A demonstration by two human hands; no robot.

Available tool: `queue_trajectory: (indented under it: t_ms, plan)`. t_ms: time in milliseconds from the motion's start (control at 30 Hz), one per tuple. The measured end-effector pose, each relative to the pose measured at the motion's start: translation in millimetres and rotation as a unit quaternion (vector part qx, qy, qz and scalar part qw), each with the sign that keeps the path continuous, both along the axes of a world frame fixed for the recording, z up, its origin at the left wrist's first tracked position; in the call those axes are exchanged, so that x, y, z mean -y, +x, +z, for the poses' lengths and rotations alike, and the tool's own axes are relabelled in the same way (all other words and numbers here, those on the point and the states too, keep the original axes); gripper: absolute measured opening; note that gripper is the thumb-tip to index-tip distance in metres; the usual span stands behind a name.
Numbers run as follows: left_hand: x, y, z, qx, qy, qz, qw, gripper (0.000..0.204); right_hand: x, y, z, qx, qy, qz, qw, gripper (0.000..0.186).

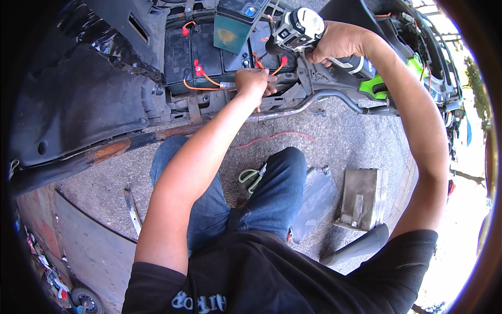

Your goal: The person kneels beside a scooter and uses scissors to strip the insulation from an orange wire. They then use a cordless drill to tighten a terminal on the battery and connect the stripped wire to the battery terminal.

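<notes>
My right hand (337,42) is wrapped around the grip of a white and black cordless drill (299,30), whose nose points left over the batteries. My left hand (252,83) is lower and to the left, fingers curled at an orange wire (201,88) that runs along the batteries' near edge; the fingertips are partly hidden. Several dark batteries (206,49) sit side by side in the vehicle frame, with red caps (198,69) on some terminals. Another battery (234,26), greenish with a worn patch, rests tilted on top of them.
A bent metal tube (293,104) crosses in front of the batteries. Black body panels (78,99) are at left, a green plastic part (372,86) at right. On the ground lie a red wire (274,137), green-handled scissors (252,178), a metal box (361,199) and a flat bar (132,209).
</notes>
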State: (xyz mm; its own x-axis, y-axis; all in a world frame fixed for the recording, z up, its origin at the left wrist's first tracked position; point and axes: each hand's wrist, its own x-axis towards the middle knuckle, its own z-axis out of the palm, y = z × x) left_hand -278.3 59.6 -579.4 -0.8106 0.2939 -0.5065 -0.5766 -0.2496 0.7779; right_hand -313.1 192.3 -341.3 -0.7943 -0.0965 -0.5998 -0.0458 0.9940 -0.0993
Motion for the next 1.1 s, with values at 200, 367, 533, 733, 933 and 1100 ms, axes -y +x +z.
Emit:
queue_trajectory:
  t_ms: [200,367,533,733,933,1100]
  plan:
    - [1,2,5,-0.02,0.019,0.022,0.999,0.025,-9,-2,-2,0.002,-0.043,-0.001,0.999,0.015]
    - [5,5,20,0.004,0.066,-0.014,0.998,0.026,-10,7,11,-0.001,-0.15,0.026,0.988,0.02]
    - [16,17,45,0.008,0.059,-0.024,0.998,0.028,-41,68,38,-0.098,-0.145,-0.005,0.985,0.026]
    - [31,24,58,-0.068,0.069,-0.017,0.995,0.035,-69,202,4,-0.333,-0.21,-0.095,0.914,0.043]
    - [29,13,52,-0.309,-0.031,-0.108,0.944,0.028,-94,342,-71,-0.319,-0.245,-0.306,0.863,0.034]
    - [28,7,53,-0.56,-0.257,-0.026,0.787,0.013,-90,419,-263,-0.251,-0.049,-0.571,0.78,0.039]
